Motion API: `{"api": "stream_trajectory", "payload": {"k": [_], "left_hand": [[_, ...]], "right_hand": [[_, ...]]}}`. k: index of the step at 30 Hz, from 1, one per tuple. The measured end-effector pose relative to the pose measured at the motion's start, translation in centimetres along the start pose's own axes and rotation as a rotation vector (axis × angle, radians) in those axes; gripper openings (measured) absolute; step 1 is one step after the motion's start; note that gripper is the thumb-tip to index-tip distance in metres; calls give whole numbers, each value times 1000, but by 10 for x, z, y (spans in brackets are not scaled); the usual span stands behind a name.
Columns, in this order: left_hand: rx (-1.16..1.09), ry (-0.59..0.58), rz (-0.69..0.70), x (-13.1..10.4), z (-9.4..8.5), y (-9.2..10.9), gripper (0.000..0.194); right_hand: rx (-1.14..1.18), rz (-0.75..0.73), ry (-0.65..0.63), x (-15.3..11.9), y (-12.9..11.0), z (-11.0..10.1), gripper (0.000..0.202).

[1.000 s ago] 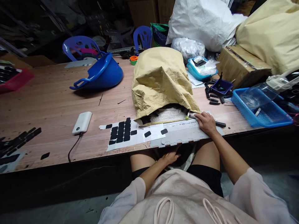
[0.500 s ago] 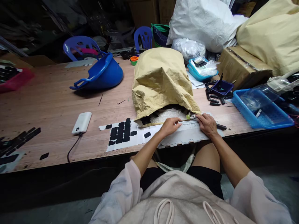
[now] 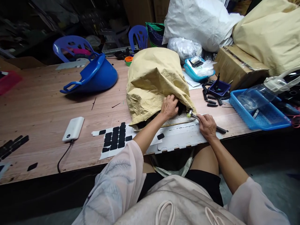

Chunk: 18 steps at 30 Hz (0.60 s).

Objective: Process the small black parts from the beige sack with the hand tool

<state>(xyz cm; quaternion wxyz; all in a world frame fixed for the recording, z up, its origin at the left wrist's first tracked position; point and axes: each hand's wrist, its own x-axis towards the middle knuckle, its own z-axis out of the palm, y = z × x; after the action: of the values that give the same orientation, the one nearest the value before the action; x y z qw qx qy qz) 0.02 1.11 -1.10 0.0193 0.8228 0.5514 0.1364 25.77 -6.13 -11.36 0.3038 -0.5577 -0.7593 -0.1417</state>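
Observation:
My left hand (image 3: 169, 107) is at the mouth of a tan sack (image 3: 154, 68), fingers curled at its edge over dark pieces inside. Its fingertips are partly hidden, and what they hold cannot be made out. My right hand (image 3: 207, 125) is closed round a small hammer (image 3: 190, 113) with a metal head and a yellow-green tip. The black handle sticks out behind that hand. Under both hands lies a white board (image 3: 180, 139) at the table's front edge. Bubble wrap (image 3: 180, 119) shows in the sack's opening.
Black rounded pads (image 3: 114, 137) lie on a white sheet at left, near a white power bank (image 3: 73, 128) with a cable. A blue tub (image 3: 100, 75) lies tipped behind. At right are a blue basket (image 3: 257, 122), a purple tray (image 3: 219, 88) and a cardboard box (image 3: 239, 67).
My left hand has moved from the white board up and forward to the sack's mouth. My right hand still holds the hammer, its head now more visible. The view has shifted slightly right.

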Motion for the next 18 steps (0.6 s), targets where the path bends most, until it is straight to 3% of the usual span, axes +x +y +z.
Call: {"api": "stream_trajectory", "payload": {"k": [5,7,10,15,18], "left_hand": [[-166,-233,-160,-12,25,15,32],[-244,-265,-247,-14,36,16,35],[-290,-172,-286,-15,48,11,35],[-333,22,-82,-14,55,-6,29],[-266,128,-69,-9,51,-13,21]], "right_hand": [[35,6,-38,-1,1,0,31],[45,8,-43,-1,0,-1,31],[46,3,-43,0,0,-1,31],[45,-11,-47,0,1,-1,32],[54,-7,-54,0,2,-2,32]]}}
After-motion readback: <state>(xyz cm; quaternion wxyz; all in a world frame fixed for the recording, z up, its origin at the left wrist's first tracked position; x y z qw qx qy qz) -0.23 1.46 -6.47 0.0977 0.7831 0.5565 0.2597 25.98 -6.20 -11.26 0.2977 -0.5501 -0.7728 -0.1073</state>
